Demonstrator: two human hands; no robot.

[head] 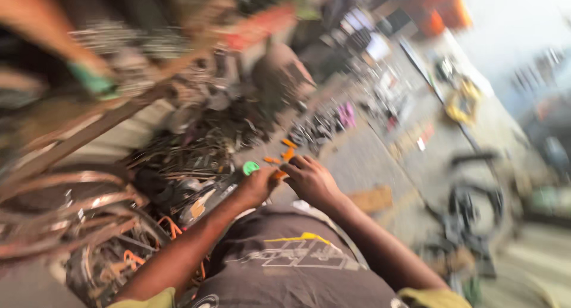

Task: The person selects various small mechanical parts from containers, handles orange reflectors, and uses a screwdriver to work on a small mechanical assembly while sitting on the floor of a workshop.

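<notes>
Orange pieces (279,160), small and flat, sit right at my fingertips, and the blur from my head movement keeps me from telling what kind of thing they are. I see several of them: one pinched low between the two hands, others just above the knuckles, and one a little farther up toward the scrap heap. My left hand (257,186) is curled shut, with a small round green disc (250,167) showing at the top of its fingers; I cannot tell for certain whether it grips the disc or the disc lies just behind it. My right hand (310,180) is bent over with the fingers folded down onto the orange pieces, touching the left hand at the thumb side. Whether it truly clamps one of them I cannot tell.

Both forearms run up from the bottom of my view, over a dark grey cloth (291,260) with a pale line drawing and a yellow stripe on it, lying across my lap.

To my left is a heap of tangled metal scrap (196,147), wires and rods, with rusty curved rims (65,201) nearer the corner. Ahead and to the right stretches a grey concrete floor (380,159), with a flat piece of cardboard (372,198) lying on it near my right forearm.
</notes>
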